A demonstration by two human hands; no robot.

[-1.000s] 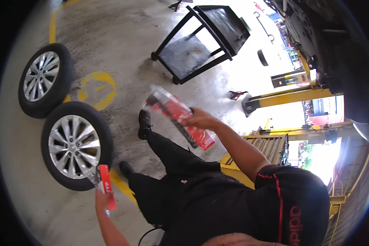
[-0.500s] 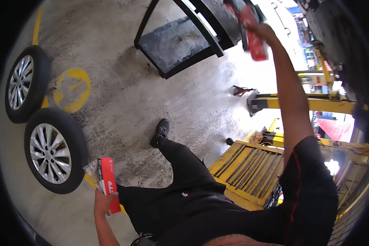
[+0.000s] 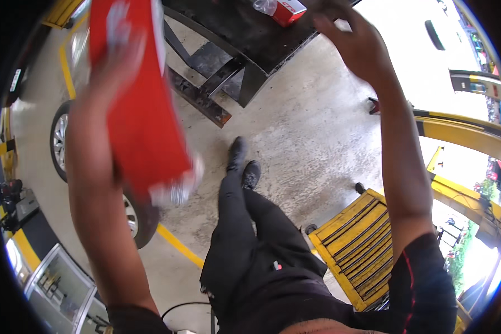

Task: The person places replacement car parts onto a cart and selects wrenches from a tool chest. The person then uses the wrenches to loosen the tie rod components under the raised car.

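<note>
My left hand (image 3: 114, 75), smeared by motion, grips a long red cardboard box (image 3: 145, 125) and holds it up at the left. Crumpled clear plastic (image 3: 178, 186) shows at the box's lower end. On the black metal table (image 3: 234, 30) lies a second red and white box (image 3: 287, 12), also with clear plastic beside it. My right hand (image 3: 359, 47) is just right of that second box, over the table's edge, with thumb and fingers apart and nothing visible in it.
Rusty-ended metal legs (image 3: 206, 106) jut out from the table's lower frame. A yellow slatted platform (image 3: 353, 247) stands at the right, below yellow and black lift arms (image 3: 462, 131). Two car wheels (image 3: 59, 142) are at the left, partly behind my left arm. A glass-panelled frame (image 3: 61, 289) is lower left.
My right hand has let go of its red box, and one now lies on the table. My left hand has risen with the other box. The view has moved nearer the table.
</note>
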